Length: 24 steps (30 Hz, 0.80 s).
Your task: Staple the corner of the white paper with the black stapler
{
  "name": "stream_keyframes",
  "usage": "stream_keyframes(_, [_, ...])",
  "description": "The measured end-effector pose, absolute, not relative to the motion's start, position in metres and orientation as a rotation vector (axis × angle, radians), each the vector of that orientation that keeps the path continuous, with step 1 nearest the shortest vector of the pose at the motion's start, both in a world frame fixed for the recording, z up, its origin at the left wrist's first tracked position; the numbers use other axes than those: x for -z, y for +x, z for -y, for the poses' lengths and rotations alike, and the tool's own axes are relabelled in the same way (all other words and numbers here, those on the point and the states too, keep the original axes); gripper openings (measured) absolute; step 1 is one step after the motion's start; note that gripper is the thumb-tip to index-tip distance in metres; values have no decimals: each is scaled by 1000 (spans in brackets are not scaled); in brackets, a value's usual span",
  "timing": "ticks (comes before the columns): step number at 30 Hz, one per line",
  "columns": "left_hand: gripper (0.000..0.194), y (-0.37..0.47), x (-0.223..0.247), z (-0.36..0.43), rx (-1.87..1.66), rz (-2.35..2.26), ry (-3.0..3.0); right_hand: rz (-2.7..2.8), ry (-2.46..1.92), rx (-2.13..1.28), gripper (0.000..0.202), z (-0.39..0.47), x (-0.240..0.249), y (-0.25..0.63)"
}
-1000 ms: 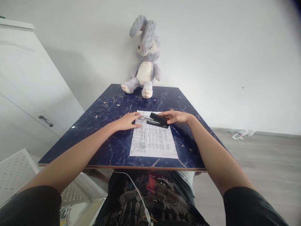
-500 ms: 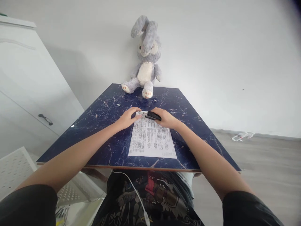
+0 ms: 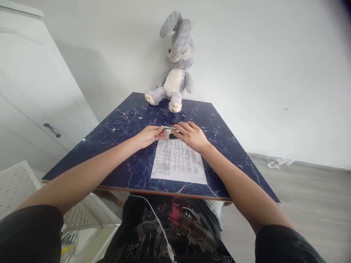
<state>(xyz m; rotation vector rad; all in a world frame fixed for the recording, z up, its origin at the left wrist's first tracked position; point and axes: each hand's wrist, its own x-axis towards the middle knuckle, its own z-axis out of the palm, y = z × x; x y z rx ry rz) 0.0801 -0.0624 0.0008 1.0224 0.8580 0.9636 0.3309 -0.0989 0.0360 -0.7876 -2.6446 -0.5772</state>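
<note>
Though in hand (image 3: 192,137), stapler (image 3: 173,136) unclear inside.

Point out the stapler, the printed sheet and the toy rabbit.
Stapler (image 3: 172,136): head view, on its black part that shows.
Printed sheet (image 3: 178,162): head view, on the middle of its text.
Toy rabbit (image 3: 173,82): head view, on its white belly.

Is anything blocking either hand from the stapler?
No, nothing visible. The right hand holds the stapler, hiding most of it; the left hand is at its left end. The paper lies below, and the toy rabbit sits beyond, clear of both hands.
</note>
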Motion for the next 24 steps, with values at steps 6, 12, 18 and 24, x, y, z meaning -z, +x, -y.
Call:
stream_keyframes(6, [13, 80, -1, 61, -948, -938, 987, 2572, -896, 497, 47, 97, -35, 330])
stream_keyframes(12, [29, 79, -10, 69, -1272, -1048, 1270, 2275, -1234, -51, 37, 84, -27, 331])
stream_keyframes(18, [34, 80, -18, 82, -1300, -896, 1670, 2362, -1065, -381, 38, 80, -24, 335])
stream_keyframes(24, [38, 85, -16, 91, -1044, -689, 1851, 2273, -454, -253, 41, 101, -43, 321])
